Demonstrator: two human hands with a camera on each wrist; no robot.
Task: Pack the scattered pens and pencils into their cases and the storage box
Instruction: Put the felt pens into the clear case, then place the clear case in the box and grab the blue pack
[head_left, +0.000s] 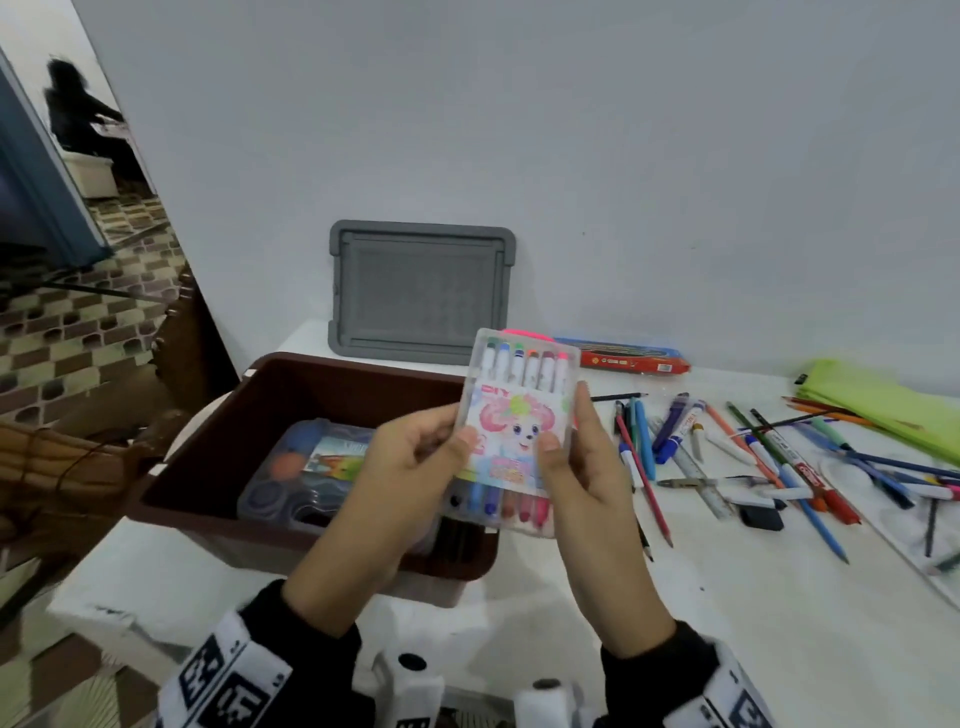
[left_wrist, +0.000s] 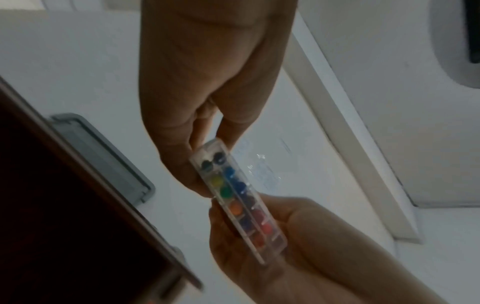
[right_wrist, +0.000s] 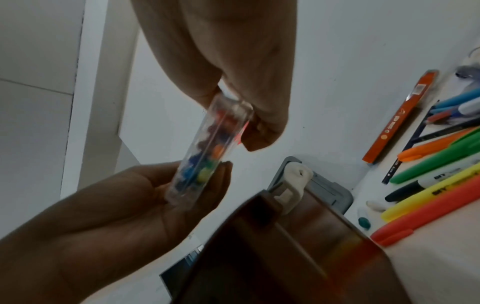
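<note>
Plain white wall (head_left: 571, 130), white tabletop (head_left: 753, 613), patterned tile floor (head_left: 78, 322) left.

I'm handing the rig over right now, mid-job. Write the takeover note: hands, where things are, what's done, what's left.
Left hand and right hand both grip the clear marker case, one at each side, holding it above the right end of the brown storage box. The case is full of coloured markers.
Done: one clear case with a picture label already lies in the box.
Left: set the marker case into the box, then pack the loose pens and pencils scattered on the white table to the right. The red pencil box and green pouch lie there too. The grey lid leans on the wall behind the box.
</note>
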